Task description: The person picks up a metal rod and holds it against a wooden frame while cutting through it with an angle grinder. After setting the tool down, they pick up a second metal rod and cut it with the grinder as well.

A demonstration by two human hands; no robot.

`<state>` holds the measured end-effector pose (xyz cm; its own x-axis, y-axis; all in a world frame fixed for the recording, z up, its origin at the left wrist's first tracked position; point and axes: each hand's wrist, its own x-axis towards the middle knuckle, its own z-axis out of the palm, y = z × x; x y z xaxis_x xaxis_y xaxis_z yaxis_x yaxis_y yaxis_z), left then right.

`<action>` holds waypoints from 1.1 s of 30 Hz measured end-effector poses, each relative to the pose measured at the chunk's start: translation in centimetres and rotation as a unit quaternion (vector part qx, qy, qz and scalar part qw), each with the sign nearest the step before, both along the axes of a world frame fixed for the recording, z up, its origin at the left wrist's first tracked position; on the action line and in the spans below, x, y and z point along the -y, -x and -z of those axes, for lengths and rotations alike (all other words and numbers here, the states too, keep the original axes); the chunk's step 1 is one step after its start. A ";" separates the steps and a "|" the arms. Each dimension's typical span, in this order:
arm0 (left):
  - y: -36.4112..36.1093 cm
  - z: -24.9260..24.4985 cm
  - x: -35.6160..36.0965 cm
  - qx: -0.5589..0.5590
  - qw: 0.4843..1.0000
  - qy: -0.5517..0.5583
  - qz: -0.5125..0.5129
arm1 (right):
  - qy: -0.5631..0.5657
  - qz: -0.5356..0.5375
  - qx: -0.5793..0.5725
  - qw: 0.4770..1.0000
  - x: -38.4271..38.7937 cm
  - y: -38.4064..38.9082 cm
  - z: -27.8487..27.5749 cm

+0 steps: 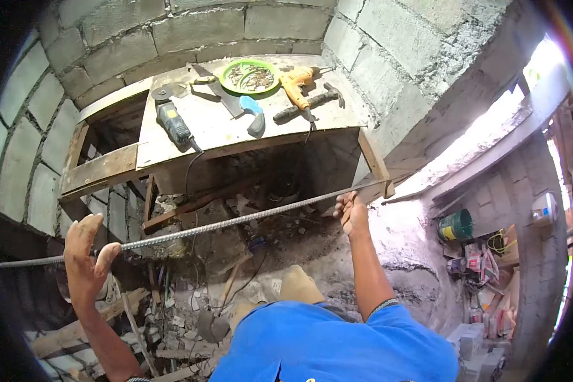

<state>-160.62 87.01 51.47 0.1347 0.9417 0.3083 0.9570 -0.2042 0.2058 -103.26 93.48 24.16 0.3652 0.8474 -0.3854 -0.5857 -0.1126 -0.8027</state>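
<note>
A long ribbed steel rebar (235,221) runs across the view from lower left to upper right, held roughly level in front of me. My left hand (88,254) wraps around it near its left end, thumb and fingers curled over the bar. My right hand (351,211) grips the bar further right, fingers closed on it. Below are my blue shirt (337,344) and a boot (298,284) over rubble.
A plywood bench (216,124) against the block wall carries an angle grinder (174,126), a handsaw (235,102), a green plate of nails (249,76), an orange drill (297,86) and a hammer (309,104). A green can (455,225) and clutter sit at right.
</note>
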 end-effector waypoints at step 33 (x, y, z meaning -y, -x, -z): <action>-22.6 -9.4 -2.0 0.145 0.860 0.118 0.475 | 0.287 -0.485 0.440 0.699 0.0 -10.2 21.6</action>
<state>-138.05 89.01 60.89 0.8274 0.4897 0.2751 0.2822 -0.7858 0.5504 -93.09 93.52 2.55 0.0352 0.6581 -0.7521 0.6819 -0.5660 -0.4633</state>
